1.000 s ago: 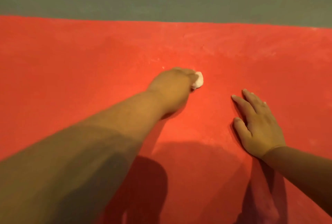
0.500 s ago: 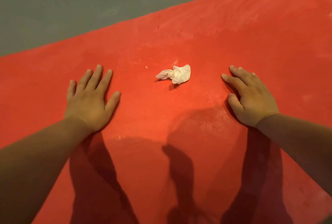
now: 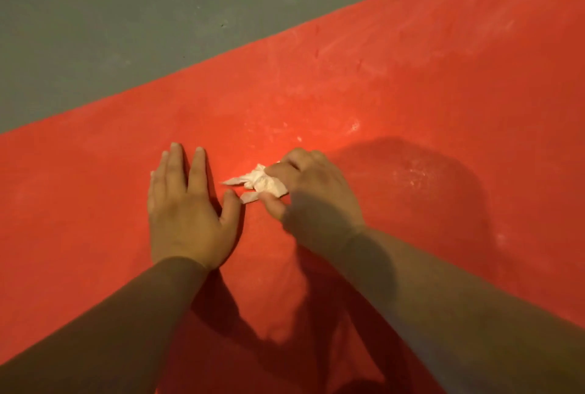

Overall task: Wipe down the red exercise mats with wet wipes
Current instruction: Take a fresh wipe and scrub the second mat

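A red exercise mat (image 3: 411, 83) fills most of the view, running diagonally, with pale dusty smears on it. A crumpled white wet wipe (image 3: 259, 183) lies on the mat near the middle. My right hand (image 3: 313, 194) has its fingers and thumb curled round the wipe's right side. My left hand (image 3: 186, 210) lies flat on the mat just left of the wipe, fingers straight, thumb tip close to a loose corner of the wipe.
Grey floor (image 3: 110, 20) borders the mat along its far edge at the upper left. Shadows of my arms and head fall across the mat on the near side and to the right.
My left hand let go of the wipe and went flat on the mat. My right hand has moved left from the mat and taken hold of the wipe. The view turned.
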Motion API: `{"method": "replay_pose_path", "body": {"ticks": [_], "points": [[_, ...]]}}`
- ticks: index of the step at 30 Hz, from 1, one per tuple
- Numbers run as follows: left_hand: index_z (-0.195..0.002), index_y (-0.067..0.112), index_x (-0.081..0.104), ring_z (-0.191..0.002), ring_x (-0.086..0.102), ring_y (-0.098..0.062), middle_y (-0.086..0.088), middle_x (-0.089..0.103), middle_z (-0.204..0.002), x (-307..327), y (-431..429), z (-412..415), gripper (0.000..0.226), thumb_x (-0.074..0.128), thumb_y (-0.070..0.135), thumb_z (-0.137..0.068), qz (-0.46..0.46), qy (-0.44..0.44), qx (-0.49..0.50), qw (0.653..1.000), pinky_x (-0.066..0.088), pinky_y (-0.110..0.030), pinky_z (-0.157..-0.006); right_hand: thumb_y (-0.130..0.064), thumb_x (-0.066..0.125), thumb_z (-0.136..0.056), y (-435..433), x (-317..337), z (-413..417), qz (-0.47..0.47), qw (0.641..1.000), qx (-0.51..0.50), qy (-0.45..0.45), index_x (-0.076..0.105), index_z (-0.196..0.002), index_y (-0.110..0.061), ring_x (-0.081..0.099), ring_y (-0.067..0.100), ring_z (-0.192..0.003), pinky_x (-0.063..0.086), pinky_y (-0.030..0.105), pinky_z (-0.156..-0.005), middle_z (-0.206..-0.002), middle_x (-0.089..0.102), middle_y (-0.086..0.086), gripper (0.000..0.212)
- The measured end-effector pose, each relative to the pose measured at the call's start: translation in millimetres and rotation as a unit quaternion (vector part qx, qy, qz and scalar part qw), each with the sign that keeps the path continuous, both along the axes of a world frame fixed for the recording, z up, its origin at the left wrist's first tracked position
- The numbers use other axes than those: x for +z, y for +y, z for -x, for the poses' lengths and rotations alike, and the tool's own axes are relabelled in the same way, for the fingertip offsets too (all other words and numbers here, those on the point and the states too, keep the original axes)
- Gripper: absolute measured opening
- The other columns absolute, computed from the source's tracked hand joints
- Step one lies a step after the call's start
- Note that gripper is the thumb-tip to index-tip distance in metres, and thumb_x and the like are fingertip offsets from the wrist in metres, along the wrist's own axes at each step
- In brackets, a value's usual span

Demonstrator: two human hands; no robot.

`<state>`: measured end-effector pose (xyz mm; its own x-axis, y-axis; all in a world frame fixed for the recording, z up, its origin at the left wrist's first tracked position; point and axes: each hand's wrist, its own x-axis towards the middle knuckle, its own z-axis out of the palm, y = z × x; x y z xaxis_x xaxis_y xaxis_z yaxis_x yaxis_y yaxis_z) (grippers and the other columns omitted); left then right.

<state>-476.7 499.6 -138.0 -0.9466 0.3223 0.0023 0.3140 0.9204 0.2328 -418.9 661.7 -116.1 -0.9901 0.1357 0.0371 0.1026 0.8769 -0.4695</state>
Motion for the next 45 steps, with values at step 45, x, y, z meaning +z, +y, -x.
{"method": "replay_pose_path", "body": {"ticks": [45], "points": [[-0.14, 0.01, 0.044, -0.139, 0.03, -0.032, -0.015, 0.033, -0.151, 5.4, -21.5, 48.0, 0.073, 0.041, 0.044, -0.075, 0.007, 0.012, -0.013, 1.0, 0.017, -0.048, -0.115, -0.005, 0.061, -0.082, 62.9, 5.3, 95.2, 0.009, 0.99, -0.138, 0.012, 0.073, -0.092, -0.008, 0.06, 0.031, -0.096, 0.04, 0.03, -0.087, -0.098, 0.067, 0.016, 0.016]]}}
